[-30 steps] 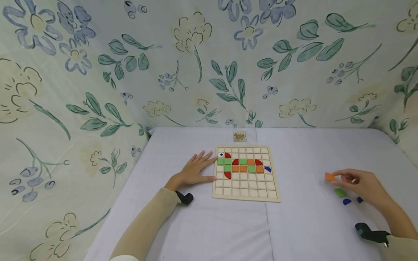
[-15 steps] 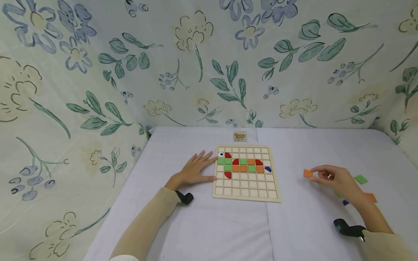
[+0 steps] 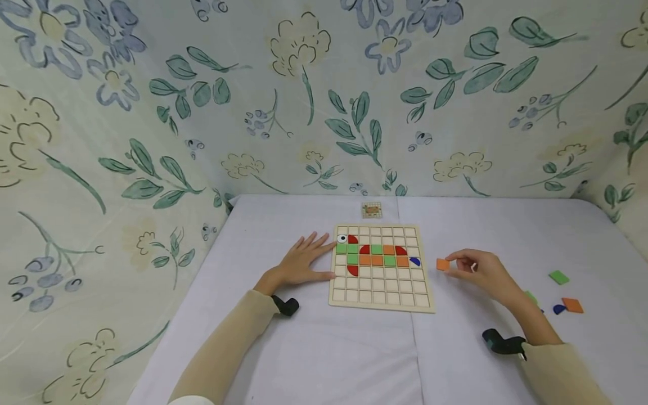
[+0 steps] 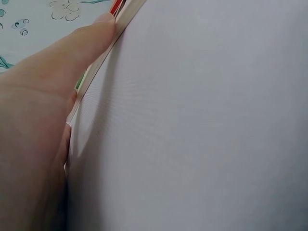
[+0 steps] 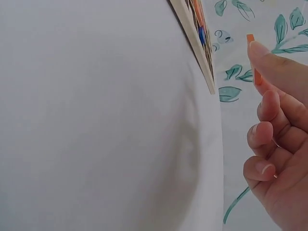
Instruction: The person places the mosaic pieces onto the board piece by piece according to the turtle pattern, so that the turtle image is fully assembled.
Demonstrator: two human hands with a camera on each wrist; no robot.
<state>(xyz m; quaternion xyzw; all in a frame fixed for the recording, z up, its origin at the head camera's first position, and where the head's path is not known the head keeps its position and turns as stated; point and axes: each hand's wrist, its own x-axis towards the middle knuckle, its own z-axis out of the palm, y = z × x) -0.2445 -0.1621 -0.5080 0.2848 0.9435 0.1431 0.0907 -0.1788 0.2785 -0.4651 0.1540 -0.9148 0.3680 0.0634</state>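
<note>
A wooden grid board (image 3: 374, 289) lies on the table, with red, green and orange pieces, a round eye piece (image 3: 342, 238) and a blue piece (image 3: 415, 261) in its cells. The left hand (image 3: 302, 264) touches the board's left edge, fingers spread; its thumb meets the edge in the left wrist view. Just right of the board, the right hand (image 3: 478, 270) pinches an orange square (image 3: 442, 264) between thumb and index finger. In the right wrist view the orange square (image 5: 257, 67) is seen edge-on in the right hand (image 5: 284, 130), its other fingers curled.
A small picture card (image 3: 372, 210) lies behind the board. On the right side of the table are a green piece (image 3: 559, 277), an orange piece (image 3: 572, 305) and a blue piece (image 3: 559, 309). Another green piece (image 3: 531, 297) is partly hidden by the right forearm.
The right hand has moved left from the loose pieces to near the board's right edge, carrying the orange square. The left hand stays at the board's edge.
</note>
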